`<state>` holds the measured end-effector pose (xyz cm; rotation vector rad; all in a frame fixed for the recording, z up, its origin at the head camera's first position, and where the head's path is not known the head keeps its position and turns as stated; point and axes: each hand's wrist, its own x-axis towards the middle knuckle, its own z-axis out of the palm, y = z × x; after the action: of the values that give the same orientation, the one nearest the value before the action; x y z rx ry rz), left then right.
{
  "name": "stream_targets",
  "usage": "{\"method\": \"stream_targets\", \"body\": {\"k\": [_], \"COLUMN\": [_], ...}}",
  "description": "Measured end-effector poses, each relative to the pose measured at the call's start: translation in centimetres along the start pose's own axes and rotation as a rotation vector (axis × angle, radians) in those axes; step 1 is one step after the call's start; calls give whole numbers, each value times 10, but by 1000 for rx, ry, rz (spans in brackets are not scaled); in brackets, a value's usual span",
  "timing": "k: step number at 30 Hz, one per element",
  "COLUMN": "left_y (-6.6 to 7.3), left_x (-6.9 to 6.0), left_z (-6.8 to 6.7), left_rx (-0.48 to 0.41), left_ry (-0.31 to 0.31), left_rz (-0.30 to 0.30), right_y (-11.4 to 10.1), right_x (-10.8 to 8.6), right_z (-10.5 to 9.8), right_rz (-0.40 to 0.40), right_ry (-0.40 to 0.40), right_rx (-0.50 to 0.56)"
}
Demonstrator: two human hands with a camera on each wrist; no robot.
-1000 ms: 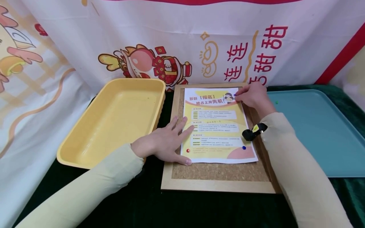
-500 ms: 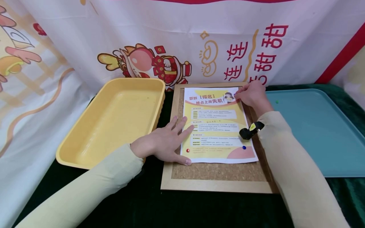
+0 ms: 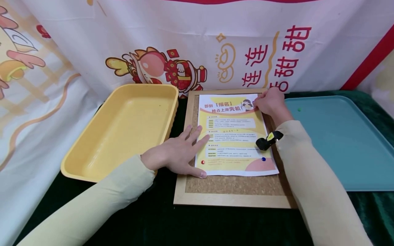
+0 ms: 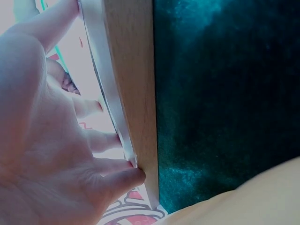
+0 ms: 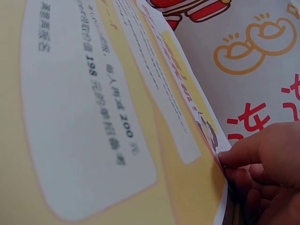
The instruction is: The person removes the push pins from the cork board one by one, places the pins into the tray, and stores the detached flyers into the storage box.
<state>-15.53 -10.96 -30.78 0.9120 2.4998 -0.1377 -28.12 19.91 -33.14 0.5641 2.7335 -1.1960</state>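
A printed yellow poster point(image 3: 232, 138) lies on a wood-framed corkboard point(image 3: 240, 186). My left hand point(image 3: 181, 153) rests with spread fingers across the poster's left edge and the board's frame; the left wrist view shows its fingers over the wooden frame point(image 4: 133, 89). At the poster's upper right corner, my right hand point(image 3: 272, 102) has thumb and fingertips together on a blue pushpin, now hidden by them. The right wrist view shows its curled fingers point(image 5: 253, 157) at the poster's edge. A red pushpin point(image 3: 202, 162) and a blue pushpin point(image 3: 263, 159) sit in the poster's lower corners.
Left of the board stands a deep yellow tray point(image 3: 132, 126). To the right lies a flat blue tray point(image 3: 347, 136) with a small green pushpin point(image 3: 299, 109) on it. Dark green cloth point(image 3: 215, 225) covers the table, and a printed white curtain point(image 3: 191, 27) hangs behind.
The right wrist and forearm have shifted slightly left while the fingertips stay at the poster's upper right corner. The blue pushpin there, visible earlier, is now covered. The left hand stays put.
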Motion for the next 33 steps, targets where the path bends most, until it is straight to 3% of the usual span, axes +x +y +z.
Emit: {"method": "stream_targets", "body": {"k": [18,33], "left_y": [0,0], "left_x": [0,-1], "left_z": [-1,-1], "left_rx": [8,5], "left_ry": [-3,-2], "left_rz": [-4,-7], "right_y": [0,6], "right_x": [1,1], "right_z": [-1,-1], "right_rz": [-9,-19], "right_ry": [-27,-47], "right_rx": [-53,-26]}}
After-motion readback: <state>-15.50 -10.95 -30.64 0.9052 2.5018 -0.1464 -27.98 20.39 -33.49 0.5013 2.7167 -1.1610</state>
